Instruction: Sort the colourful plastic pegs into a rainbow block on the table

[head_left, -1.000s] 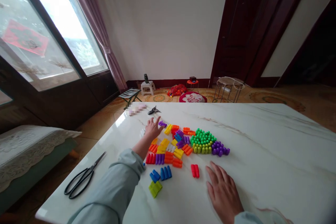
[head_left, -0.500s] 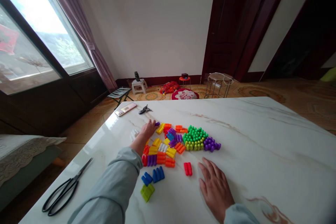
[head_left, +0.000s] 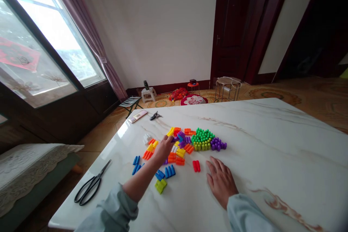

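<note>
Pointing rightward lengthwise from left fingers (head_left: 169, 139): purple piece (head_left: 175, 139).

The left hand (head_left: 164, 148) has brought a purple piece (head_left: 174, 140) from nearer the table (head_left: 252, 137)'s far edge to the pile (head_left: 180, 152); blue pieces (head_left: 136, 160) hidden before now show.

The tabletop (head_left: 261, 130) has a smooth, glossy finish veined like marble. At lower centre, the blocks (head_left: 181, 153) look like shiny, smooth plastic. At lower left, the scissors (head_left: 96, 178) have metal-looking blades (head_left: 104, 168), and the lacy cover (head_left: 32, 166) looks like matt cloth. The upper-left curtain (head_left: 87, 25) is faintly shiny cloth.
</note>
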The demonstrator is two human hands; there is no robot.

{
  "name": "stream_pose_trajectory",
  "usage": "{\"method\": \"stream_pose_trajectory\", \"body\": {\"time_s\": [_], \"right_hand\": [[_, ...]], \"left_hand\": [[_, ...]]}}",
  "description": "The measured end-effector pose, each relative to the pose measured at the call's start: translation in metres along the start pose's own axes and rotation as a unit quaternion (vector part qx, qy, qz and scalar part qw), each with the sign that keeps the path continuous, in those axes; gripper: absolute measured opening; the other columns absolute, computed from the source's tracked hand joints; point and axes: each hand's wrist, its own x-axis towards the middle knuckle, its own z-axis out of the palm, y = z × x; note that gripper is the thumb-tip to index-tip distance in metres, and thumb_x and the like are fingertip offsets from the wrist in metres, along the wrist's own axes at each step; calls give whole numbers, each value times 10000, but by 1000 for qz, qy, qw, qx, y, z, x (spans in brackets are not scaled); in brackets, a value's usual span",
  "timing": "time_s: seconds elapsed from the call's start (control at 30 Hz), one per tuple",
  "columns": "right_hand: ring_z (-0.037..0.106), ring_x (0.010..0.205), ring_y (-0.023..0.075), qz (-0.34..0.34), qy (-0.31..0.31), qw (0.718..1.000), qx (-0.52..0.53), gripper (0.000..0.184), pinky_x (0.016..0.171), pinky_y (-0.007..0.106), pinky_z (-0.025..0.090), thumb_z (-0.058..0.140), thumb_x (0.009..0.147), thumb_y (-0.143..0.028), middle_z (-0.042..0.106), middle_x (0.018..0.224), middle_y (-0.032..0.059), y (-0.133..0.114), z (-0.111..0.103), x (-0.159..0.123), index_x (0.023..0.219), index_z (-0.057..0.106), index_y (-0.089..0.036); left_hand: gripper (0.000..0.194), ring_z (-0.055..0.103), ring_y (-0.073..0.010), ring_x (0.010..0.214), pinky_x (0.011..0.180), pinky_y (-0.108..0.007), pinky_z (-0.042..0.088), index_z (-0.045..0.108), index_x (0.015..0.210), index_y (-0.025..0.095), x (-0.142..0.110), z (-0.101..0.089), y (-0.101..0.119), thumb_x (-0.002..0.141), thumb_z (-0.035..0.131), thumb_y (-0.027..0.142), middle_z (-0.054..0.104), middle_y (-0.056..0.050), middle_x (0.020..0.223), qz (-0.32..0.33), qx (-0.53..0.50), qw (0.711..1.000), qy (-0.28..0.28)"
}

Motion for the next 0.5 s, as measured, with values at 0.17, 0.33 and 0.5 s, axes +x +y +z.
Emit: {"method": "stream_pose_trajectory", "body": {"time_s": [0.17, 0.33, 0.5], "right_hand": [[400, 1240, 236, 4, 5, 1000, 16, 388, 1018, 376, 325, 432, 892, -256, 483, 1366, 90, -1, -1, 0, 1248, 570, -187], [394, 1247, 230, 5, 5, 1000, 22, 395, 1019, 366, 323, 425, 900, -256, 487, 1363, 87, -1, -2, 0, 1263, 563, -188], [397, 1246, 231, 11, 5, 1000, 24, 391, 1021, 366, 320, 441, 891, -259, 493, 1361, 82, -2, -2, 0, 1255, 569, -192]], "left_hand": [[210, 609, -147, 771, 618, -235, 441, 550, 1072, 240, -56, 23, 34, 944, 407, 325, 558, -45, 1039, 60, -51, 995, -59], [247, 615, -173, 796, 615, -253, 442, 573, 1102, 262, -62, 19, 48, 924, 428, 355, 549, -50, 1085, 79, -5, 993, -90], [346, 569, -234, 979, 727, -302, 473, 598, 1127, 276, -43, 5, 49, 873, 507, 493, 549, -72, 1114, 102, -16, 994, -43]]}}
